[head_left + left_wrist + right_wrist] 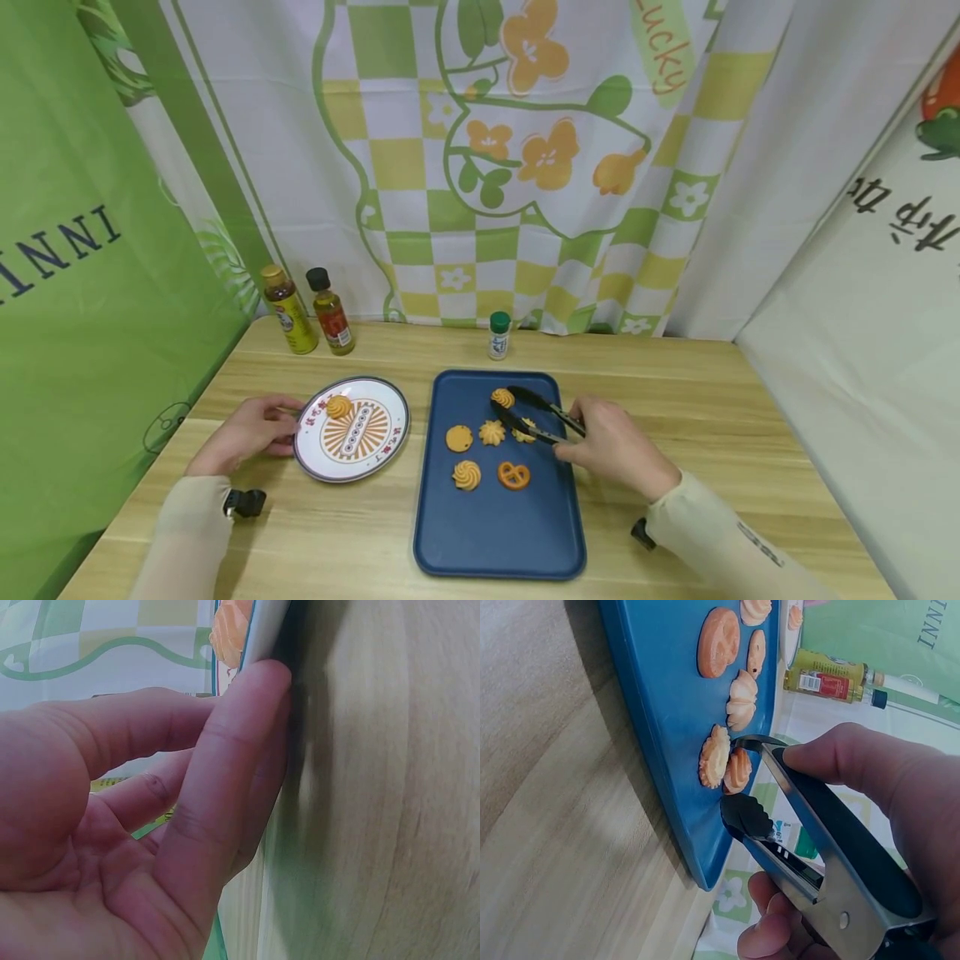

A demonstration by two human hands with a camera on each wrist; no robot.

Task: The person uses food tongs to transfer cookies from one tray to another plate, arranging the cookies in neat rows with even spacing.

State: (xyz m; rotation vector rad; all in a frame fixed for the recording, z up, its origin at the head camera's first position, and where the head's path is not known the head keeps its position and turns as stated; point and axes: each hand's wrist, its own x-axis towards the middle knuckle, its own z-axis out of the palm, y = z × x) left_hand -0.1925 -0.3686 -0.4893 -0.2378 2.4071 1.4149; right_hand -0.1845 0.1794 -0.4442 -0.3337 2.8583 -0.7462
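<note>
At the left, my left hand (246, 432) grips the rim of a round white plate (388, 435) between thumb and fingers. One swirled cookie (339, 407) lies on the plate's far left part. My right hand (618, 446) holds metal kitchen tongs (832, 847) with black tips over the dark blue tray (498, 533). The tong tips stand apart on either side of a swirled cookie (502, 398) near the tray's far end; whether they touch it I cannot tell. Around it lie a scalloped cookie (715, 756), a flower-shaped cookie (492, 432), a round cookie (459, 438), another swirl (467, 475) and a pretzel (513, 476).
Two sauce bottles, one yellow (294, 321) and one black-capped (332, 315), stand at the table's back left corner. Behind the tray is a small green-capped shaker (498, 336). A patterned curtain (405, 208) hangs along the back edge.
</note>
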